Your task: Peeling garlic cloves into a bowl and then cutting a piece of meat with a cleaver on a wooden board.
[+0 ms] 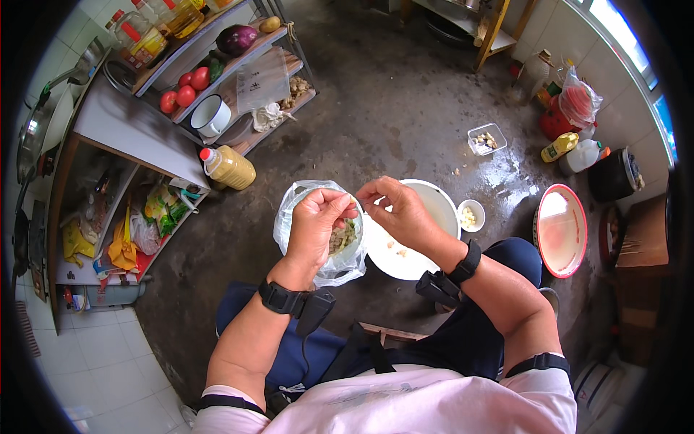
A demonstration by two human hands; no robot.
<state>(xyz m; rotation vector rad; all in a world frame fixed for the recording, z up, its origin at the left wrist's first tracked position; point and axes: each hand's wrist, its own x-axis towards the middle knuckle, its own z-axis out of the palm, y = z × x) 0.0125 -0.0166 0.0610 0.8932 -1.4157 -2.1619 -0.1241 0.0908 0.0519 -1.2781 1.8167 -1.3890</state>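
My left hand (pixel 318 220) is closed in a pinch, fingers curled, above a bin lined with a clear plastic bag (pixel 285 210). My right hand (pixel 405 210) pinches close beside it, over a white basin (pixel 452 206). A tiny pale bit shows at the left fingertips; what the fingers hold is too small to name. Greenish and pale scraps (pixel 342 237) lie inside the bag. A few small pale-brown pieces (pixel 399 251) rest in the basin. Right of it stands a small white bowl (pixel 470 226) with pale clove-like pieces.
A clear plastic tray (pixel 473 137) with small pieces sits on the floor ahead. To the right lies a red-rimmed enamel basin (pixel 560 231). An oil jug (pixel 233 168) stands by the shelves at left, which bear tomatoes (pixel 186 95) and an enamel mug (pixel 212 116).
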